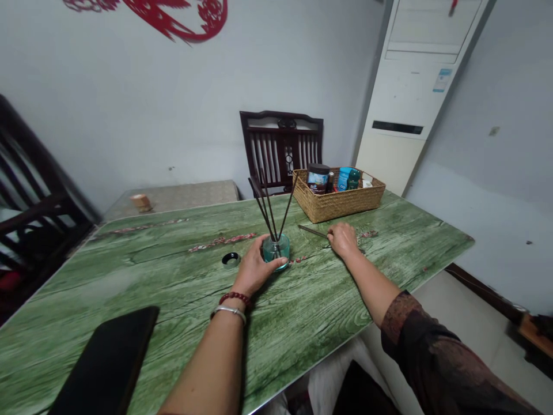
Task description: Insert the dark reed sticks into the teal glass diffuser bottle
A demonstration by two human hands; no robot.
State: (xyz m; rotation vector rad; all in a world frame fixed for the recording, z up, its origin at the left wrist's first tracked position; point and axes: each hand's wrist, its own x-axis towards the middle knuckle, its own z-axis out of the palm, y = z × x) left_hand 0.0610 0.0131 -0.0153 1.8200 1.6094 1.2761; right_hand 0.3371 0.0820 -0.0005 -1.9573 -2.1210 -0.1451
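Note:
My left hand [254, 265] is wrapped round a small glass bottle [276, 251] of blue-green liquid that stands on the green table [185, 288]. Several dark sticks [285, 214] fan upward out of its neck. To the right, my right hand [344, 240] has its fingers closed on the near end of another dark stick [313, 231], which lies low over the table and points left. A dark ring-shaped cap [230, 260] lies on the table just left of the bottle.
A woven basket [345, 206] holding jars and bottles stands behind my right hand. A black phone-like slab [108, 363] lies at the near left. Beyond the table are a dark wooden chair [283, 131] and a side table [190, 195] with a small wooden object [140, 202].

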